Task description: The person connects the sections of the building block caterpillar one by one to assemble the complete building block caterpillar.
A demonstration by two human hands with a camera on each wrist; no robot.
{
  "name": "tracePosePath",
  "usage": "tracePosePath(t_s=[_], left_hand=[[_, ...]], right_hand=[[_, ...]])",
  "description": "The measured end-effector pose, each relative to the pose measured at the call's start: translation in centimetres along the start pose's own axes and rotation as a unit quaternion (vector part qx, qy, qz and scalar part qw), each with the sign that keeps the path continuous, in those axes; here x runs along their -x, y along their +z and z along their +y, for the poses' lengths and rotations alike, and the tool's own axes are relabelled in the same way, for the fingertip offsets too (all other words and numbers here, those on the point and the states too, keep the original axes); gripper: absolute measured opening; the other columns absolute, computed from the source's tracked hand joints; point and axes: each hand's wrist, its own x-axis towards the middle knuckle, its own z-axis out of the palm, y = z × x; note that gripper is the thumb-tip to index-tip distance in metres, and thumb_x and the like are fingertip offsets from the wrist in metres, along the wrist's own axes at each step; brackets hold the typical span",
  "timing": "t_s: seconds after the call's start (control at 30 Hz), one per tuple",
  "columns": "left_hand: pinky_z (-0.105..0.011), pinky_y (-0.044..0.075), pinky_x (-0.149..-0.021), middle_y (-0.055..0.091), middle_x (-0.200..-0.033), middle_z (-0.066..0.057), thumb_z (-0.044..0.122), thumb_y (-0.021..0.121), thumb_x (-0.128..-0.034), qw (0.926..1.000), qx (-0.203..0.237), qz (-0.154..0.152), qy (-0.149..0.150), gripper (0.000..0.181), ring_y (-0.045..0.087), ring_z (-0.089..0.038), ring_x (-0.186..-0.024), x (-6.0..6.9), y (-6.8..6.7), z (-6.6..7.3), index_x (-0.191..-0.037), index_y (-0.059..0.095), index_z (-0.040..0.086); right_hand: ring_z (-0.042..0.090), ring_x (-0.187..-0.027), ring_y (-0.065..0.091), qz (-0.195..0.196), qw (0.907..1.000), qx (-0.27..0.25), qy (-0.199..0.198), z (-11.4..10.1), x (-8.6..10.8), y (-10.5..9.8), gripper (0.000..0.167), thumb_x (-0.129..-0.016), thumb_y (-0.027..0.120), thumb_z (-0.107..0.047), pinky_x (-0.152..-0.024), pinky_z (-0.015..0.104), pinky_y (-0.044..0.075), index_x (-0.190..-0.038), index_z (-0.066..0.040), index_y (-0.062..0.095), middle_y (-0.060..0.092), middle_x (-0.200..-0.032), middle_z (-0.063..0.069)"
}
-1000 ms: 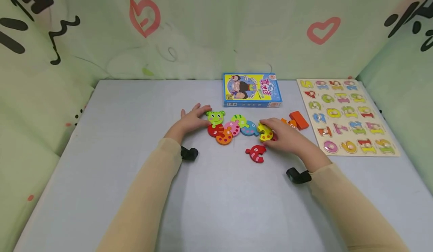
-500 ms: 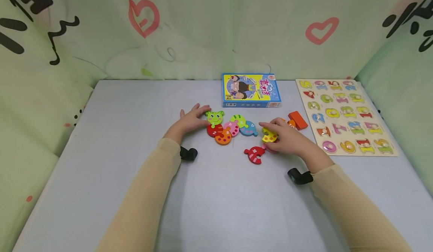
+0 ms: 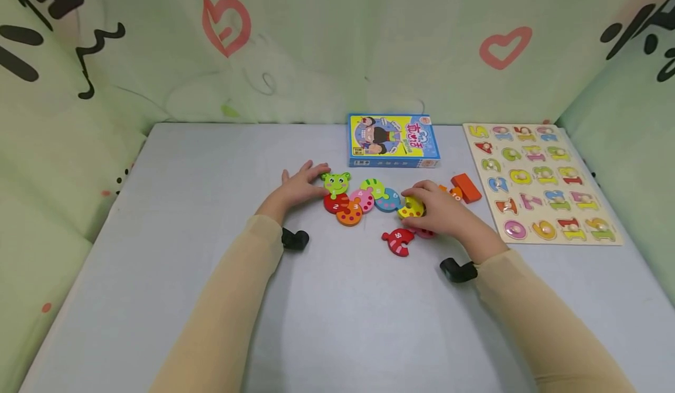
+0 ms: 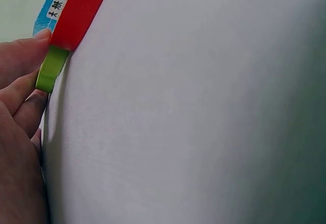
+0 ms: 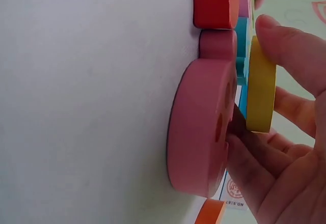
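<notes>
My left hand (image 3: 295,189) holds the edge of a green animal-head puzzle piece (image 3: 336,183) between thumb and fingers. Joined to that head is a winding row of red (image 3: 334,205), orange (image 3: 349,212), pink (image 3: 362,200), green (image 3: 372,188) and blue (image 3: 388,201) pieces. At the row's right end my right hand (image 3: 445,211) pinches a yellow spotted puzzle piece (image 3: 411,207), raised above the table in the right wrist view. Under this hand lies a darker pink piece (image 5: 198,127), mostly hidden from the head view. A red piece (image 3: 398,241) lies nearer me, touching the pink one.
A blue and yellow box (image 3: 392,141) stands behind the row. On the right lies a peg board (image 3: 559,205) with colourful numbers and shapes. Beside it sit an orange block (image 3: 466,188) and an orange piece (image 3: 456,193), partly behind my right hand.
My right hand shifted right with the yellow piece, then back left toward the blue one. The darker pink piece came into view beside the red piece, which turned slightly. My left hand stayed put.
</notes>
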Motion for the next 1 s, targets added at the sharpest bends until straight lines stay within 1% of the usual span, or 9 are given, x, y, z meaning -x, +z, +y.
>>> tracePosePath(t_s=[0.23,0.33,0.4,0.53,0.73,0.9,1.0], left_hand=[[-0.053,-0.018,-0.107,0.023,-0.151,0.009,0.034,0.058,-0.0833,1.0,-0.003,0.003,0.002,0.059,-0.001,-0.016,-0.142,0.13,0.1,0.01,-0.138,0.038,0.028],[-0.053,-0.019,-0.107,0.023,-0.151,0.01,0.034,0.058,-0.0835,1.0,-0.007,0.005,0.002,0.058,0.0,-0.016,-0.142,0.13,0.1,-0.01,-0.138,0.038,0.029],[-0.052,-0.019,-0.107,0.023,-0.15,0.01,0.034,0.058,-0.0835,1.0,-0.006,0.007,0.001,0.058,0.0,-0.015,-0.142,0.11,0.08,0.02,-0.138,0.038,0.029],[-0.052,-0.019,-0.107,0.023,-0.151,0.01,0.034,0.058,-0.0835,1.0,-0.003,0.006,0.0,0.058,0.0,-0.015,-0.142,0.08,0.05,0.09,-0.138,0.038,0.028],[-0.052,-0.019,-0.107,0.023,-0.151,0.01,0.033,0.058,-0.0833,1.0,0.002,0.006,0.002,0.058,0.0,-0.015,-0.142,0.16,0.03,0.09,-0.138,0.038,0.029],[-0.053,-0.019,-0.107,0.023,-0.151,0.01,0.033,0.058,-0.0833,1.0,0.0,0.008,0.001,0.058,0.0,-0.015,-0.142,0.06,0.09,0.01,-0.138,0.038,0.029],[-0.053,-0.019,-0.107,0.023,-0.151,0.009,0.033,0.058,-0.0834,1.0,-0.002,0.009,0.0,0.058,0.0,-0.015,-0.142,0.01,0.12,-0.01,-0.138,0.038,0.029]], right_hand=[[0.034,-0.117,0.042,-0.013,0.9997,0.017,0.013,-0.23,-0.47,0.31,0.066,-0.076,0.068,-0.042,-0.089,0.05,0.046,-0.133,-0.015,0.046,0.035,-0.135,0.015],[0.033,-0.118,0.042,-0.013,0.9998,0.005,0.017,-0.35,-0.67,0.35,0.071,-0.076,0.069,-0.04,-0.091,0.049,0.045,-0.134,-0.01,0.042,0.036,-0.135,0.016],[0.032,-0.116,0.042,-0.009,0.9998,-0.005,0.02,-0.39,-0.78,0.37,0.072,-0.075,0.071,-0.038,-0.092,0.048,0.045,-0.132,-0.007,0.041,0.038,-0.133,0.017],[0.03,-0.113,0.043,0.0,0.9996,-0.014,0.023,-0.45,-0.88,0.43,0.067,-0.074,0.073,-0.036,-0.091,0.045,0.046,-0.125,-0.003,0.044,0.04,-0.129,0.016],[0.029,-0.114,0.043,0.007,0.9998,-0.014,0.011,-0.36,-0.97,0.53,0.062,-0.074,0.073,-0.035,-0.092,0.045,0.046,-0.122,-0.005,0.047,0.04,-0.128,0.015],[0.03,-0.118,0.041,0.011,0.9998,-0.015,-0.001,-0.16,-0.99,0.72,0.061,-0.074,0.073,-0.036,-0.092,0.046,0.045,-0.123,-0.008,0.05,0.039,-0.131,0.014],[0.031,-0.119,0.04,0.008,0.9998,-0.016,-0.007,0.0,-1.03,0.73,0.061,-0.074,0.073,-0.036,-0.093,0.047,0.044,-0.123,-0.008,0.05,0.038,-0.132,0.014]])
